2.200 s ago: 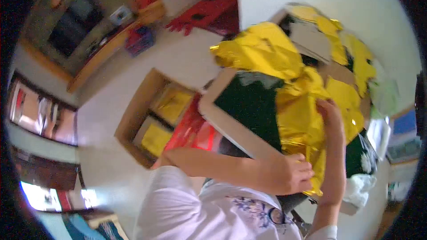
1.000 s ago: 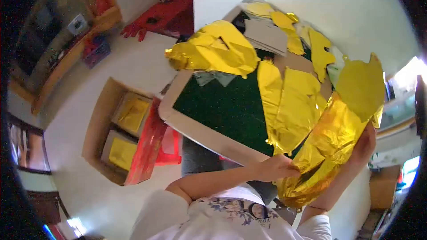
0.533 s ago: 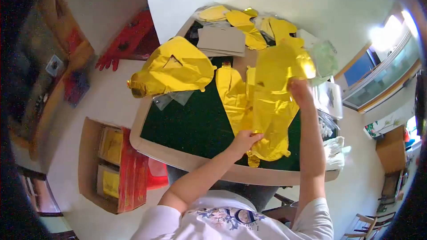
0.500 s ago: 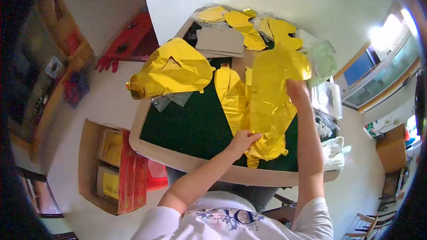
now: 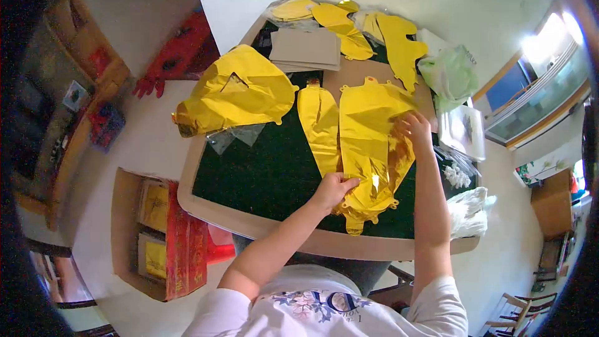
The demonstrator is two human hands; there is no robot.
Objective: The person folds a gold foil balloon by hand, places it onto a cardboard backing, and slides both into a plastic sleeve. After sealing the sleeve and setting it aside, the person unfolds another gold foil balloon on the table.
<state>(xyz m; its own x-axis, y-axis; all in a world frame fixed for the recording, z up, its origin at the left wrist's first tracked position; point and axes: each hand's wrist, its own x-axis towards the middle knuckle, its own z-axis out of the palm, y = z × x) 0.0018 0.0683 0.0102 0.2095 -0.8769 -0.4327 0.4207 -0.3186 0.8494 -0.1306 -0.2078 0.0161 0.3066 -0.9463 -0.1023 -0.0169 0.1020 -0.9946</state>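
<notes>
A deflated gold foil balloon (image 5: pixel 368 112) lies lengthwise on the dark green tabletop, with small tabs along its rim. My left hand (image 5: pixel 337 190) pinches its lower left edge between thumb and fingers. At the balloon's right edge is my right hand (image 5: pixel 415 130), its fingers bent and a little apart, touching or just above the foil. Beneath the right side, another crinkled foil layer (image 5: pixel 400 159) shows, mostly covered. A narrower gold foil piece (image 5: pixel 319 126) lies directly to the left. Farther left, a large gold foil balloon (image 5: pixel 253 103) overhangs the table edge.
Grey cardboard sheets (image 5: pixel 304 48) lie at the back, beside more gold foil pieces (image 5: pixel 399 43). A pale green plastic bag (image 5: pixel 449 78) and a white plastic bag (image 5: pixel 469 212) sit along the right edge. On the floor at left stands an open carton (image 5: pixel 128 237) with yellow packets.
The raised gold foil balloon has come down flat onto the table. My right hand has loosened its fingers at the right edge; my left hand has shifted slightly up and left, still pinching.
</notes>
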